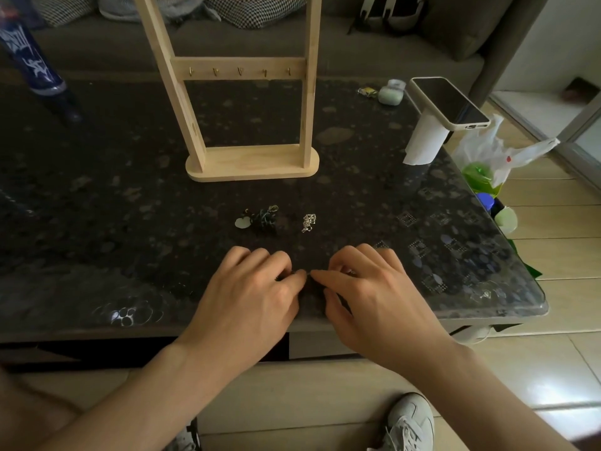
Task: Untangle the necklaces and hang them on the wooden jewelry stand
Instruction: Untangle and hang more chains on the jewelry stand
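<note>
The wooden jewelry stand [250,164] rises at the middle of the dark table, its crossbar carrying several small bare hooks. In front of it lie a dark cord necklace with a pale pendant [260,219], bunched up, and a small heap of silver chain [308,222]. Nearer the front edge, my left hand [250,294] and my right hand [367,288] rest on the table with fingertips pinched together between them. Something thin and dark seems to be under the fingertips, but the fingers hide it.
The dark speckled table [97,206] ends close to my wrists. At the back right a phone [450,102] lies on a white paper roll, next to a pale earbud case [390,94]. A blue can [31,60] stands back left. A plastic bag [494,157] hangs off the right edge.
</note>
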